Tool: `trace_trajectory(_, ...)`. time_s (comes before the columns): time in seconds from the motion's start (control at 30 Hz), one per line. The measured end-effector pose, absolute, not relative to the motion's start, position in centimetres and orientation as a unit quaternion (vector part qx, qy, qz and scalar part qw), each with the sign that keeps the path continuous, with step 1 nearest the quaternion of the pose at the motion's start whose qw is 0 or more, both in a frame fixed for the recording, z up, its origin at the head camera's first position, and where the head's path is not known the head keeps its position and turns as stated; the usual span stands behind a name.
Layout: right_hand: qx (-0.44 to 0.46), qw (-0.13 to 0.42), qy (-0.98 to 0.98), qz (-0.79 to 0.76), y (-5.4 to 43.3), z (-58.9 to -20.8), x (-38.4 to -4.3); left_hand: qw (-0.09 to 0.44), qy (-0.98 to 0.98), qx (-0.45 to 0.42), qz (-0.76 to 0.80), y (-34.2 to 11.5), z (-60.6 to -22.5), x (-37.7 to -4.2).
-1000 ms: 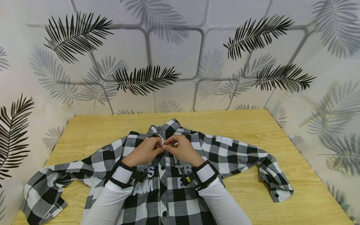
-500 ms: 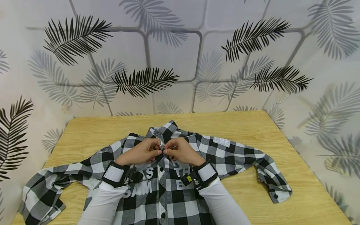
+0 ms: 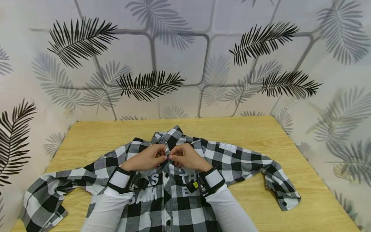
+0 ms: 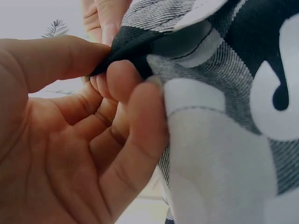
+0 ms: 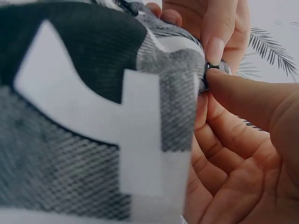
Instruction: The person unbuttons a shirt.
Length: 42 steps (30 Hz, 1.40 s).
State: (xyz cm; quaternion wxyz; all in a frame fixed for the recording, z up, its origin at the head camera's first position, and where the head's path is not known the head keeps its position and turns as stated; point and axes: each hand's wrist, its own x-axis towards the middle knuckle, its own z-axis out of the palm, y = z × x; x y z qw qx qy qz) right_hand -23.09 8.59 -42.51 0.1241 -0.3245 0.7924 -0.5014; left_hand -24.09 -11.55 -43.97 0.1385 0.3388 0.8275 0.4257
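Note:
A black, grey and white checked button-up shirt [image 3: 150,209] lies front up, its collar [image 3: 175,135] toward the far side. Just below the collar, both hands meet at the front placket. My left hand [image 3: 149,158] pinches the placket edge between thumb and fingers; the left wrist view shows dark cloth [image 4: 135,44] folded in that pinch. My right hand [image 3: 189,158] grips the same edge from the other side, thumb tip against the left thumb. A small dark button edge [image 5: 208,69] shows between the thumbs in the right wrist view, mostly hidden. Lower down, another dark button [image 3: 168,222] shows.
Under the shirt is a light wooden table [image 3: 232,129]. The shirt's sleeves spread to both sides, one bent sleeve [image 3: 43,199] at the left and a buttoned cuff [image 3: 285,203] at the right. A leaf-patterned wall covering [image 3: 179,58] stands behind.
Since a second ago, both hands have come slightly lower along the placket, and the left wrist has shifted a little left. Over the last half second they stay nearly still, still pinching the cloth.

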Motion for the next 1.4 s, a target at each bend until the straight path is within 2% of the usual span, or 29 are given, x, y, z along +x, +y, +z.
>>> trace_trajectory(0.2,-0.317,0.13,0.786,-0.514,8.3,-42.8,-23.0,0.073,0.86,0.333,0.381,-11.4,-43.8,-23.8)
trace_trajectory(0.43,-0.276,0.115,0.795,-0.529,7.9,-42.7,-22.6,-0.019,0.916,0.257,0.309,-10.3,-43.6,-23.4)
trace_trajectory(0.53,-0.257,0.103,0.798,-0.536,7.8,-42.5,-22.4,-0.042,0.925,0.236,0.295,-9.7,-43.5,-23.2)
trace_trajectory(0.77,-0.249,0.098,0.793,-0.547,7.7,-42.7,-22.5,-0.046,0.936,0.208,0.279,-9.5,-43.3,-22.9)
trace_trajectory(1.4,-0.245,0.108,0.792,-0.549,7.9,-42.6,-22.6,-0.051,0.929,0.211,0.3,-9.6,-43.6,-23.1)
